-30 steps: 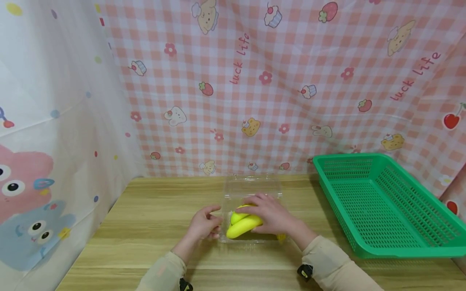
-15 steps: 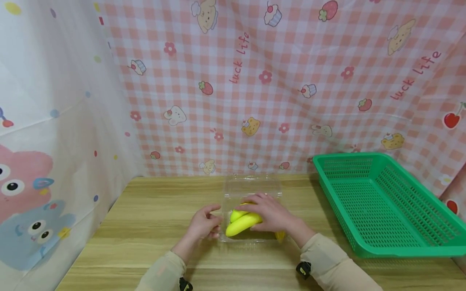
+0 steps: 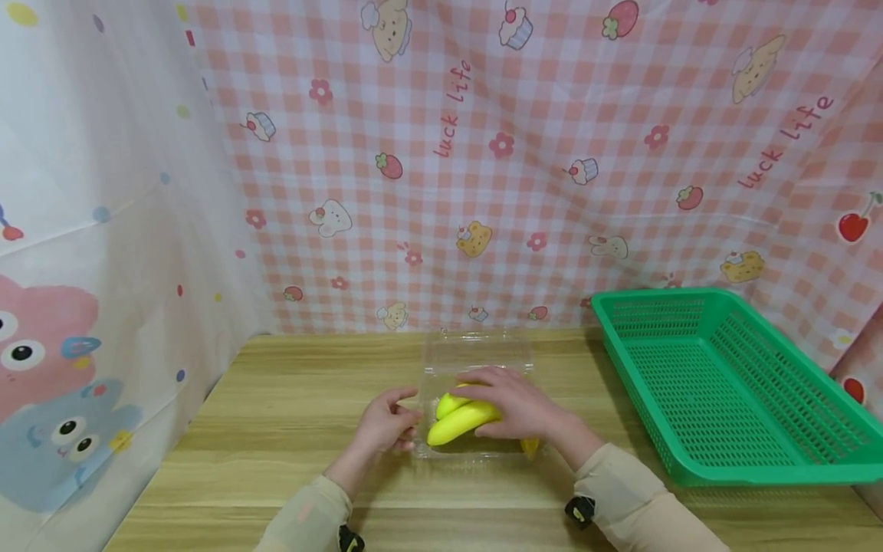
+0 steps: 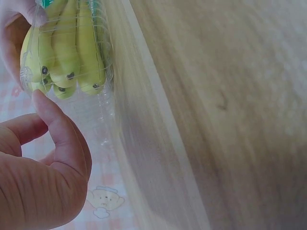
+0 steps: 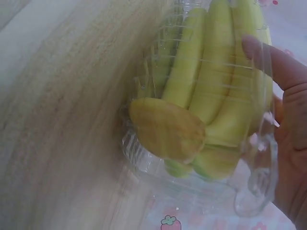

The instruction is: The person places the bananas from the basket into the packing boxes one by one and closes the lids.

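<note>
A bunch of yellow bananas (image 3: 462, 423) lies in a clear plastic clamshell box (image 3: 441, 454), whose lid (image 3: 478, 351) stands open toward the back. My right hand (image 3: 513, 402) grips the bananas from above, its thumb and fingers spread around them. The right wrist view shows the banana bunch (image 5: 223, 72) through the clear wall, with a yellow-brown rounded end (image 5: 168, 129) at the near side. My left hand (image 3: 386, 422) is at the box's left side, fingers loosely bent and holding nothing. In the left wrist view its index fingertip (image 4: 41, 100) is at the box edge; contact is unclear.
A large green plastic basket (image 3: 717, 475) stands to the right of the box. Under everything is a wood-grain table (image 3: 290, 399). A pink checked cloth (image 3: 414, 192) hangs behind it, and a white printed curtain (image 3: 124, 230) hangs at the left.
The bananas under my right hand have shifted very slightly toward the back of the box. My left hand stays at the box's left side.
</note>
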A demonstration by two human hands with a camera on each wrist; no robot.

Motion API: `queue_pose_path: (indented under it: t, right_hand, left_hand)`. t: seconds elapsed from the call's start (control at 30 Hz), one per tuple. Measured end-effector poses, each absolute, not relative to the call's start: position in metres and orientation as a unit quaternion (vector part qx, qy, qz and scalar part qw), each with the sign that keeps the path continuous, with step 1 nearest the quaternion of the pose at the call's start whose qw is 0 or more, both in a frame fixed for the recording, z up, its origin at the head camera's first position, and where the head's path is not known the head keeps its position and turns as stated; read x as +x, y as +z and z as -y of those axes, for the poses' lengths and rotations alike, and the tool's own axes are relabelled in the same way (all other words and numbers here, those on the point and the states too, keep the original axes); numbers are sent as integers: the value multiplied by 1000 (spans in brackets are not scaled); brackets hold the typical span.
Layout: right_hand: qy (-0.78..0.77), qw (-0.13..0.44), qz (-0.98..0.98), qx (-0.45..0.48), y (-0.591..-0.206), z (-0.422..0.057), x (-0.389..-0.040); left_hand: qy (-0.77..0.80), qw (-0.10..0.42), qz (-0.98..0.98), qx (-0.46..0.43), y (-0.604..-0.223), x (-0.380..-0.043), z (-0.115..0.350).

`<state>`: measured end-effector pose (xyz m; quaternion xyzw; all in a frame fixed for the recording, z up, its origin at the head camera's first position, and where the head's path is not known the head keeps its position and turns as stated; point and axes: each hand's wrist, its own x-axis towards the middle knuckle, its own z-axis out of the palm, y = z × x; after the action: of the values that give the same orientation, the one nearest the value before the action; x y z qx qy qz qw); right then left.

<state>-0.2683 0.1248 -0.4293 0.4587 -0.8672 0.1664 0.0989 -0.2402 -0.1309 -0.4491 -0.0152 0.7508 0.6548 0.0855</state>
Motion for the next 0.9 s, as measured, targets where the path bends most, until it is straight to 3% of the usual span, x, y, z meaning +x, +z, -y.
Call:
queue_pose_path:
  t: [0.9]
  right_hand:
    - [264, 268, 806, 457, -413, -149, -260]
  left_hand:
    - [652, 87, -754, -12, -450, -241, 132]
